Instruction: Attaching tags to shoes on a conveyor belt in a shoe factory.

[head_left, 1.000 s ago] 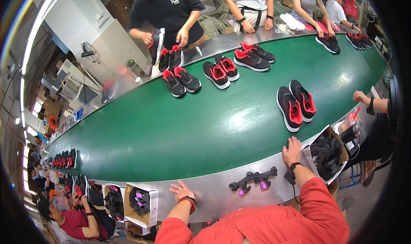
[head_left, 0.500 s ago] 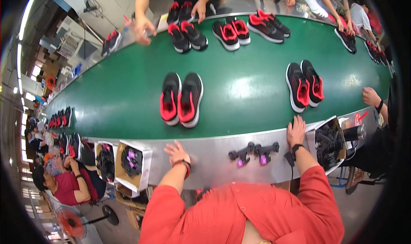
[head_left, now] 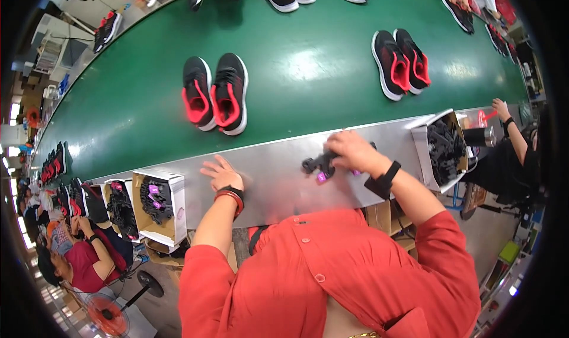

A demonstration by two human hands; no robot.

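Right hand (head_left: 358, 153) is positioned over the black plastic pieces (head_left: 310, 165) on the metal surface (head_left: 267, 187), towards the far edge, where the surface is bordered by the green belt (head_left: 296, 101). Its fingers are bent downward; whether a piece is pinched or only touched cannot be told, the view being partly covered by the hand itself. One piece is exposed on the hand's left side, its purple tag (head_left: 322, 176) pointed towards the near edge. The other piece is mostly hidden; a second purple tag is partly seen beneath the hand.

Left hand (head_left: 223, 177) is laid on the same surface, well apart from the pieces, with fingers spread and fingertips near the far edge. Nothing is seen to be gripped by it.

To its left, an open box (head_left: 179, 213) is noted, filled with black pieces and purple tags. A similar box (head_left: 421, 151) is placed on the right, its near corner close to the surface's near edge. Two pairs of black-and-red shoes, a left pair (head_left: 232, 71) and a right pair (head_left: 387, 53), are carried on the belt.
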